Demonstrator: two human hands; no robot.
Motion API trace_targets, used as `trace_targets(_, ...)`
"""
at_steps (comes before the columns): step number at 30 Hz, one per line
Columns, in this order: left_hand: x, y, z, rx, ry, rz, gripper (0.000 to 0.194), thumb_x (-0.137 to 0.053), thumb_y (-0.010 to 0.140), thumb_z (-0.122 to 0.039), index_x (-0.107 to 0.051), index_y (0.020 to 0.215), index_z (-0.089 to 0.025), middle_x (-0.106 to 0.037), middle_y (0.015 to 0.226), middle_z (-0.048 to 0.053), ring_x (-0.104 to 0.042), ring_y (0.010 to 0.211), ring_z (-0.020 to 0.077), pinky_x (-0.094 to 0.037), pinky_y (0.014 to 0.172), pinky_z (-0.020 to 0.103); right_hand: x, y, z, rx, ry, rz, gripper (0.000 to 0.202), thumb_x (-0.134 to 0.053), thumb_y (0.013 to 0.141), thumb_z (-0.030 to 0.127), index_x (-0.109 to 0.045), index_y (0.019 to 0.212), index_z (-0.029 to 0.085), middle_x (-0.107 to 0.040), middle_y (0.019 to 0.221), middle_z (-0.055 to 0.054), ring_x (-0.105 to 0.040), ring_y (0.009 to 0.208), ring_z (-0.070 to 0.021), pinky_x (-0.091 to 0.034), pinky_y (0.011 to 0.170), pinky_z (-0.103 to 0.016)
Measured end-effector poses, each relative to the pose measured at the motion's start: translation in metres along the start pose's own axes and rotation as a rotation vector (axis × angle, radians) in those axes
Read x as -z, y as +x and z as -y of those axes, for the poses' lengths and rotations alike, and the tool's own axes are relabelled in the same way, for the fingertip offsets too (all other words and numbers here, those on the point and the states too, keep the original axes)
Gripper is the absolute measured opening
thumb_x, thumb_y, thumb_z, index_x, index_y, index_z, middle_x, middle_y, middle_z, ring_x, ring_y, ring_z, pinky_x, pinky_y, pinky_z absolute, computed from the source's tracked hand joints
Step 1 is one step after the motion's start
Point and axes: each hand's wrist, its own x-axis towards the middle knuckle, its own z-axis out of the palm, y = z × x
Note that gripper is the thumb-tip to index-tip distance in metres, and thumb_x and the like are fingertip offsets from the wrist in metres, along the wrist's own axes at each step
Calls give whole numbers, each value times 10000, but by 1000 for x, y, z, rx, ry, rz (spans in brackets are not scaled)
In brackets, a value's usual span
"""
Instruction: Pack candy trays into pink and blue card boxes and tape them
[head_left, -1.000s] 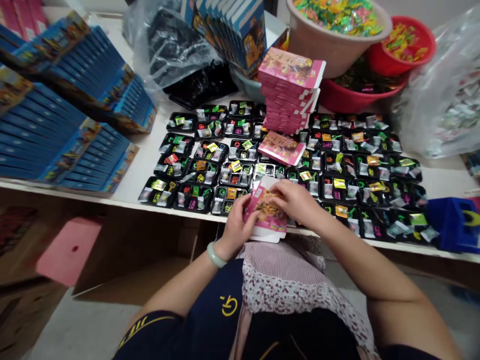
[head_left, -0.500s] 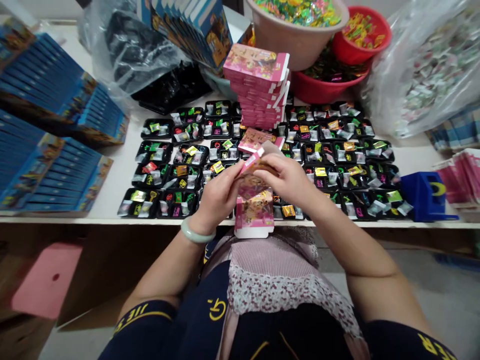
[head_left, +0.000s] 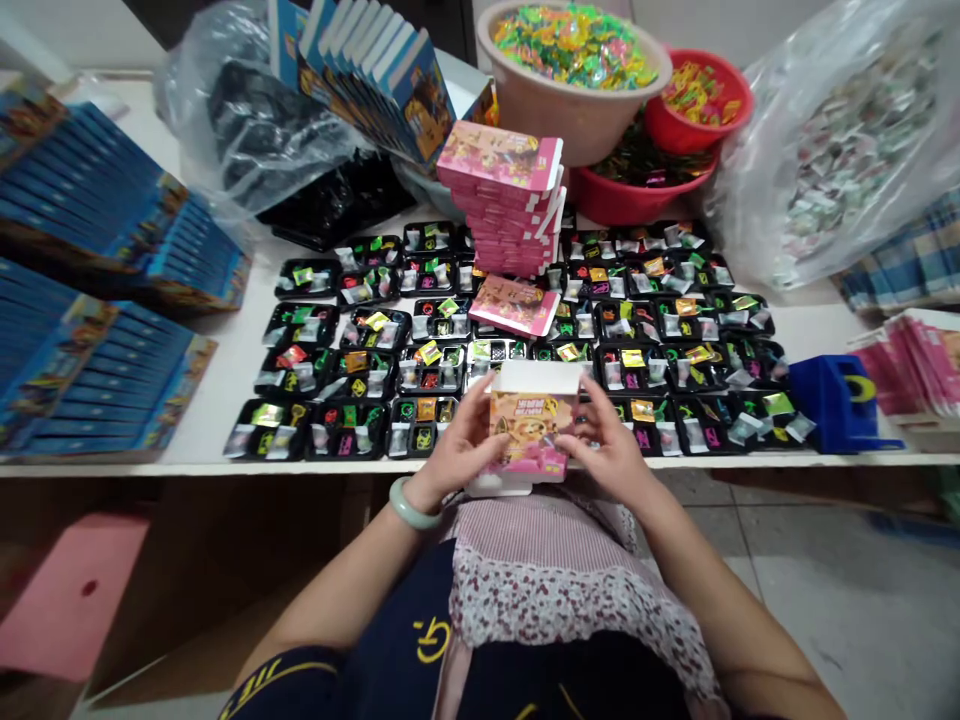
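Head view, the only one I have. My left hand (head_left: 454, 452) and right hand (head_left: 611, 452) grip a small pink printed cardboard box (head_left: 529, 428) between them, one on each side wall, fingers curled onto its front and thumbs behind as far as I can tell. The box sits upright just over the near edge of the white worktable (head_left: 225, 350), above my lap, with its white top flap (head_left: 538, 376) standing open and a white bottom tab showing below.

To do this well, I judge I should keep the grip on the side walls light, so the thin card does not bow and the mouth stays square. The flap needs to fold along its crease, so I would hold the box level and keep both thumbs clear of the opening.

Just beyond the box lie rows of black plastic trays (head_left: 352, 385) filled with small coloured packets, touching one another across the table. Any tilt of the box toward them could brush the nearest tray, so I would keep the box on my side of the edge.

Farther back stands a stack of closed pink boxes (head_left: 501, 200), with one more lying flat (head_left: 516, 305) on the trays. Blue printed cartons (head_left: 105, 330) are piled at the left, and a blue plastic holder (head_left: 844, 400) stands at the right.
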Motion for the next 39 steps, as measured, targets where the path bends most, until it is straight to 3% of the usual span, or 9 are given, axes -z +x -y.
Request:
trace_targets(4, 0, -23, 0, 58, 182, 103, 514, -682, 815, -348, -492, 1279, -238, -612, 1182, 103, -643, 979, 196, -575, 809, 309, 5, -33, 0, -35, -34, 138, 560, -647, 856, 289, -446, 1378, 313, -683, 1068, -51, -685, 858, -187, -589, 705, -339)
trace_targets(9, -9, -19, -8, 29, 239, -83, 222, -595, 879, -387, -645, 872, -170, -655, 882, 60, -632, 862, 173, -543, 764, 293, -2, -37, 15, 73, -76, -92, 111, -552, 909, 290, -651, 942, 253, -669, 965, -42, -644, 947, -198, -553, 834, -388)
trace_targets(14, -15, -2, -29, 38, 108, -41, 271, -632, 858, -343, -618, 1083, -192, -704, 979, 74, -674, 903, 176, -566, 809, 318, 2, -27, 29, -80, 166, -80, 290, -622, 854, 318, -568, 1135, 273, -652, 982, -42, -644, 840, -163, -554, 586, -260)
trace_targets(19, -16, -5, -44, -141, 244, 136, 131, -648, 853, -301, -646, 817, -175, -719, 978, 87, -677, 942, 187, -559, 881, 365, 11, -30, 39, 18, 68, 56, 85, -663, 833, 298, -611, 831, 230, -626, 1002, -46, -619, 954, -182, -553, 671, -283)
trace_targets(25, -26, 2, -48, 7, 235, 19, 163, -675, 822, -318, -656, 793, -158, -687, 797, 50, -649, 736, 142, -560, 694, 278, 7, -21, 50, -80, -16, 38, 116, -623, 863, 330, -610, 876, 215, -636, 814, -18, -602, 685, -133, -498, 550, -251)
trace_targets(28, -18, 0, -48, -32, 236, 76, 189, -659, 842, -340, -677, 769, -166, -702, 822, 69, -670, 783, 164, -573, 760, 326, 11, -22, 50, 22, -57, 84, 110, -594, 898, 314, -626, 848, 222, -656, 857, -32, -640, 800, -163, -541, 662, -303)
trace_targets(33, 1, -13, -40, -123, 269, 276, 171, -678, 845, -335, -718, 953, -208, -732, 1025, 97, -692, 970, 209, -570, 886, 407, 17, -36, 41, 209, -178, 159, 162, -662, 870, 268, -643, 1030, 281, -656, 1078, -49, -630, 1021, -203, -551, 836, -403)
trace_targets(37, 0, -14, -37, -45, 327, 237, 209, -684, 836, -349, -691, 965, -184, -724, 945, 83, -686, 889, 178, -587, 817, 341, 9, -42, 40, 210, -173, 103, 96, -615, 894, 231, -649, 976, 267, -654, 1038, -41, -631, 997, -181, -543, 852, -390)
trace_targets(39, -3, -11, -40, -41, 364, 177, 242, -705, 814, -352, -678, 996, -196, -714, 955, 69, -680, 875, 174, -593, 780, 317, 15, -42, 37, 148, -86, 134, 198, -636, 877, 290, -632, 1074, 273, -649, 1113, -53, -629, 1029, -181, -556, 824, -355)
